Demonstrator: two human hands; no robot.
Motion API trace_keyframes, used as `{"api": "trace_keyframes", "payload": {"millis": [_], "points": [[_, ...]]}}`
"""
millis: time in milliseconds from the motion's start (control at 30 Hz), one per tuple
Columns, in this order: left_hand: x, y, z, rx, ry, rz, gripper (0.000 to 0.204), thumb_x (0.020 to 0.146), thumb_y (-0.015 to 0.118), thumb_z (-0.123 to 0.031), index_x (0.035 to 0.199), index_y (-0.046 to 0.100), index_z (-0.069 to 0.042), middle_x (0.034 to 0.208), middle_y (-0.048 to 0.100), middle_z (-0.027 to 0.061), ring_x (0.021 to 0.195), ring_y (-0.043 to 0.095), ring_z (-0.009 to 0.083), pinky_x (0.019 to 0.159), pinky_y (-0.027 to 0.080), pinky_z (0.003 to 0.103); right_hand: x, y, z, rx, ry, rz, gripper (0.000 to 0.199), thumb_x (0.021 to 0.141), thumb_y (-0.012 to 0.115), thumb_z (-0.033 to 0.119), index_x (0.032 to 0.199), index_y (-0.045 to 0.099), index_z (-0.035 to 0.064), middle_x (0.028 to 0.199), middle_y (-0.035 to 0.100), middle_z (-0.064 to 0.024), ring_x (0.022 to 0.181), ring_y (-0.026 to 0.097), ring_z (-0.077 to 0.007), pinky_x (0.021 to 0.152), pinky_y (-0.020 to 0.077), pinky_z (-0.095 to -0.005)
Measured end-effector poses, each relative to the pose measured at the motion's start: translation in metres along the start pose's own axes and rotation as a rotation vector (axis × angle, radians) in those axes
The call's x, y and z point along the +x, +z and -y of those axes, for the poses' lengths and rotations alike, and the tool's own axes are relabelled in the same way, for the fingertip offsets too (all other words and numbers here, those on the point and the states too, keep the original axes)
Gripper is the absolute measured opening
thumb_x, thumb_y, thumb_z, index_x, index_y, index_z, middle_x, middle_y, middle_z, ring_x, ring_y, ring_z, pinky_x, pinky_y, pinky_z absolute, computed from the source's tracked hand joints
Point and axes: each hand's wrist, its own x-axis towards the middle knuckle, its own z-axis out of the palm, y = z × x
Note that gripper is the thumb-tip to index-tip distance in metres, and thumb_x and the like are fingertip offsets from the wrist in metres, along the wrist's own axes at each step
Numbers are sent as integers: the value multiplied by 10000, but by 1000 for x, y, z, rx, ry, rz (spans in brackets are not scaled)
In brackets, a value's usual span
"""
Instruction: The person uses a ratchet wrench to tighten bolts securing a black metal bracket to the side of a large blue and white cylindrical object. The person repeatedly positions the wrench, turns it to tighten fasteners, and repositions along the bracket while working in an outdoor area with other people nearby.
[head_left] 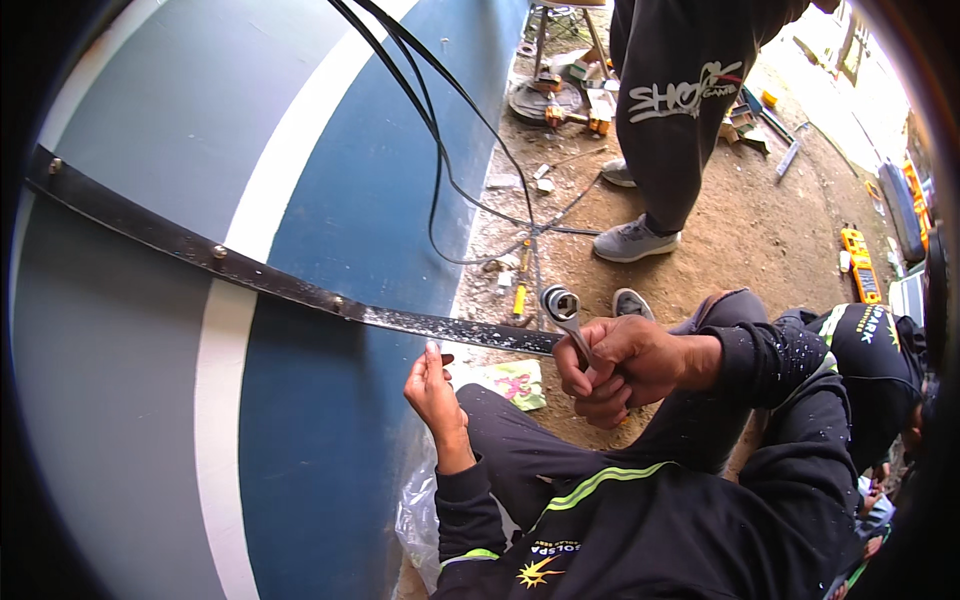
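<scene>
A long black metal bar (270, 280) runs along the painted wall, with several bolts along it and white flecks over its near end. My right hand (635, 365) is closed around the handle of a silver ratchet wrench (562, 305), its round head pointing up beside the bar's end. Just below the bar, my left hand (437, 400) is raised with its fingertips close to the edge. A small dark piece (447, 358) shows at those fingertips, too small to name; the fingers seem closed on it.
Black cables (435, 130) hang before the blue wall (340, 200) and trail to the dirt floor. A person in dark trousers (665, 110) stands ahead; another in a dark cap (865, 340) is at right. A yellow-handled screwdriver (521, 290) and an orange spirit level (860, 265) lie about.
</scene>
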Motion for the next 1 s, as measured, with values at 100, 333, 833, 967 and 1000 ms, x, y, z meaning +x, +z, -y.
{"api": "trace_keyframes", "payload": {"millis": [100,333,833,967,1000], "points": [[4,10,16,-28,-60,135,337,1105,733,-288,953,768,11,798,708,9,691,506,55,634,394,255,-2,1,-3,-16,24,-120,77,927,574,24,983,622,0,649,393,1,551,363,-107,543,340,-331],[12,11,14,-235,-189,189,324,1069,782,-296,842,682,-88,728,605,-33,582,431,30,522,293,230,-9,3,-7,2,48,-189,79,946,590,-20,1010,636,-25,684,423,-9,579,403,-119,559,344,-329],[16,5,17,-329,-279,291,325,1070,787,-318,856,618,-141,717,500,-61,616,422,62,558,332,253,-29,4,-10,-21,-8,-153,99,1006,640,10,1048,673,-74,728,516,-53,632,479,-153,628,422,-349],[15,6,17,-312,-242,294,313,1075,782,-317,869,628,-138,724,511,-57,633,431,63,566,326,251,-34,4,-9,-25,-13,-168,86,1012,653,-7,1059,677,-75,739,541,-66,638,485,-159,640,431,-350],[15,5,17,-296,-247,286,312,1075,781,-319,872,629,-137,726,509,-57,636,430,65,572,326,252,-35,4,-9,-53,-9,-188,80,1012,654,-15,1059,678,-75,741,541,-65,638,481,-158,640,429,-351]]}}
